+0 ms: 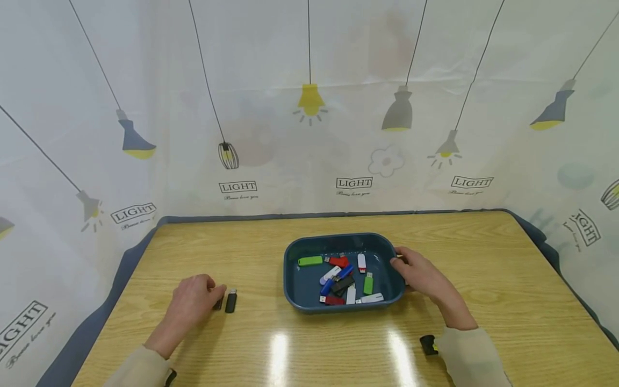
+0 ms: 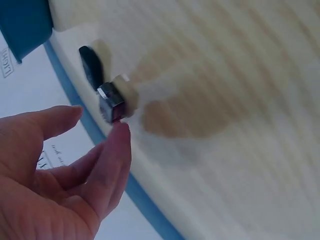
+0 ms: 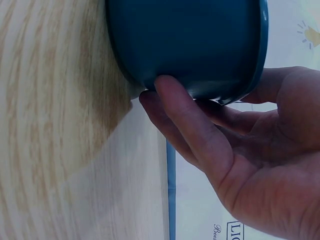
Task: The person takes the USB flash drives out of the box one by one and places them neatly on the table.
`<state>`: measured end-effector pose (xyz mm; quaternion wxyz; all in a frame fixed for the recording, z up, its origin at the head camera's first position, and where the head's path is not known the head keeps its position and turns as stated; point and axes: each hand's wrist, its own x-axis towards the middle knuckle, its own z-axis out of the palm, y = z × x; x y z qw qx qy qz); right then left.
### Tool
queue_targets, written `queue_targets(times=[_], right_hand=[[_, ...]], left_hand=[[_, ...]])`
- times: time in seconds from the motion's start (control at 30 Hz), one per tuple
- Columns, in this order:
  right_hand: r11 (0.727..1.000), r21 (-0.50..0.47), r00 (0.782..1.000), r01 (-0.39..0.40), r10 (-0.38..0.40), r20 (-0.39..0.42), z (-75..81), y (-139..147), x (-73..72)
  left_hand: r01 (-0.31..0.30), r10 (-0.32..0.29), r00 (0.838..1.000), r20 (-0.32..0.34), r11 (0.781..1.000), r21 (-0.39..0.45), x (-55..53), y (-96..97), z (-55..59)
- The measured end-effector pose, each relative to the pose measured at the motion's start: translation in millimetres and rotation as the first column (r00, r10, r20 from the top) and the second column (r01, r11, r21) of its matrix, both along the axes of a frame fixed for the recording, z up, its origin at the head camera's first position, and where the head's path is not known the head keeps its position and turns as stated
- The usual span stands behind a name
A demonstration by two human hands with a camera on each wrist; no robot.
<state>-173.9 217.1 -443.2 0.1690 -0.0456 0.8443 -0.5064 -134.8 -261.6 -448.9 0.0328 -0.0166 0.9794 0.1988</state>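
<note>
My left hand (image 1: 191, 301) is at the left of the table beside two dark USB sticks. Its fingertips are right at the nearer USB stick (image 2: 112, 102), with a gap between thumb and fingers in the left wrist view. Just right of that one lies the other black USB stick (image 1: 231, 301). A dark blue plastic tray (image 1: 290, 298) stands mid-table with several USB sticks inside, among them a green one (image 1: 310, 261), a dark red one (image 1: 332, 300) and a white one (image 1: 361, 262). My right hand (image 1: 420, 271) grips the tray's right end, thumb at the rim, fingers along the outer wall.
The wooden table (image 1: 483, 269) reaches back to a white curtain (image 1: 271, 134) printed with lamps, which also runs along both sides. A black device with a yellow part (image 1: 429, 345) sits at the right cuff.
</note>
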Motion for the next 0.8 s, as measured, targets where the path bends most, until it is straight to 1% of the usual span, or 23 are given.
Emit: queue_targets(times=[0.13,0.27,0.4,0.47,0.7,0.8], right_hand=[[1.000,-0.004,1.000,-0.003,0.003,0.003,0.3,-0.1,0.3],[1.000,0.005,1.000,0.000,0.000,0.006,-0.6,0.2,-0.1],[1.000,0.015,1.000,0.005,-0.005,0.012,-1.5,0.2,-0.5],[1.000,0.018,1.000,0.005,-0.005,0.012,-1.6,0.5,-0.6],[1.000,0.031,1.000,0.003,-0.003,0.003,-1.3,0.5,-0.9],[1.000,0.031,1.000,0.004,-0.004,-0.001,-1.6,0.5,-0.9]], left_hand=[[0.023,-0.022,0.997,-0.074,1.000,0.004,0.4,4.1,10.5],[0.063,-0.060,0.987,-0.150,0.998,0.014,0.2,18.0,26.1],[0.108,-0.100,0.973,-0.208,0.994,0.027,-1.2,40.5,42.2],[0.132,-0.122,0.965,-0.232,0.991,0.029,-2.8,53.5,48.4],[0.219,-0.201,0.935,-0.293,0.975,0.029,-10.7,94.5,60.8],[0.263,-0.246,0.922,-0.299,0.965,0.018,-13.8,112.4,64.6]])
